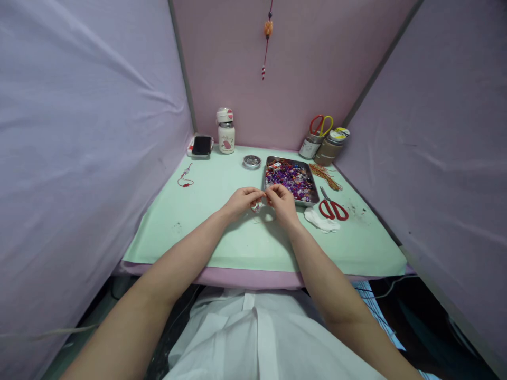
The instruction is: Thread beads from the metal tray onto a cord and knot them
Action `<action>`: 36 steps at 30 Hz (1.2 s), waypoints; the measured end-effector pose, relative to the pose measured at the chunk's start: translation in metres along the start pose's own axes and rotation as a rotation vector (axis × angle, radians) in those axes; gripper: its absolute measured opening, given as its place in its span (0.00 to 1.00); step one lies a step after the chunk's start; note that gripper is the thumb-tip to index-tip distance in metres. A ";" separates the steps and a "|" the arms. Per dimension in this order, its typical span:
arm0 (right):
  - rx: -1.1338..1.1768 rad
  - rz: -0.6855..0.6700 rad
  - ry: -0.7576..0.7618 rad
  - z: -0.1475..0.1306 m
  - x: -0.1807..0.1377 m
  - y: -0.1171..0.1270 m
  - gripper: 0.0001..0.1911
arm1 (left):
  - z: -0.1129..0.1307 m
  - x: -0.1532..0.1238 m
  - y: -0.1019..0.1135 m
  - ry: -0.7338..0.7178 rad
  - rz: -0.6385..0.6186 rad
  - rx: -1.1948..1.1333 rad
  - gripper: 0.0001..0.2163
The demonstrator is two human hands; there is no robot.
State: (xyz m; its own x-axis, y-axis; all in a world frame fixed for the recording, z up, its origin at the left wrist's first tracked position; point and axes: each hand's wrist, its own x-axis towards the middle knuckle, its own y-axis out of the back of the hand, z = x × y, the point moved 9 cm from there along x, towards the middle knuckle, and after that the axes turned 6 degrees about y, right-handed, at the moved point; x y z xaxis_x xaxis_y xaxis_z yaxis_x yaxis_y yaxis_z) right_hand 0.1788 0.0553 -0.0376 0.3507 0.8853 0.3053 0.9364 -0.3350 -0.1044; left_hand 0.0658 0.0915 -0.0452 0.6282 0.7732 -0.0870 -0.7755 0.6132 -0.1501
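My left hand [244, 202] is closed in a pinch over the green tabletop, and my right hand [282, 203] pinches close beside it, fingertips nearly touching. Between them they hold a thin beaded cord; clear, shiny beads [257, 208] dangle under the left fingers. A loose loop of the cord [264, 221] curves below both hands. What exactly sits between the fingertips is too small to make out. Just behind my right hand lies a metal tray [316, 199] full of purple, orange and clear beads.
Red-handled scissors [333, 209] and a crumpled white cloth [321, 220] lie right of the tray, near an orange-brown thread bundle [327, 177]. Behind stand two jars [330, 149], a round tin [252, 162], a bottle [226, 138] and a phone [202, 145]. A red beaded string [185, 182] lies left.
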 end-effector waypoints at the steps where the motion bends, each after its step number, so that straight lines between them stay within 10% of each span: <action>1: -0.004 -0.002 -0.006 0.000 0.000 0.000 0.11 | 0.000 0.000 0.000 -0.003 0.001 -0.004 0.12; 19: -0.200 -0.294 -0.113 0.013 -0.016 -0.028 0.13 | -0.006 0.008 0.019 0.037 0.131 -0.226 0.12; 36: -0.092 0.035 0.016 0.000 0.001 0.008 0.14 | -0.006 0.003 0.000 0.000 0.002 -0.050 0.14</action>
State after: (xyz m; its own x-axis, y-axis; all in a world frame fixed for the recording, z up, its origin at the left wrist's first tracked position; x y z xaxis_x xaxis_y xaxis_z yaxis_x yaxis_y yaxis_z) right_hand 0.1866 0.0537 -0.0383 0.3821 0.8675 0.3184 0.9185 -0.3944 -0.0280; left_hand 0.0678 0.0931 -0.0515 0.6263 0.7747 -0.0872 -0.7729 0.6025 -0.1990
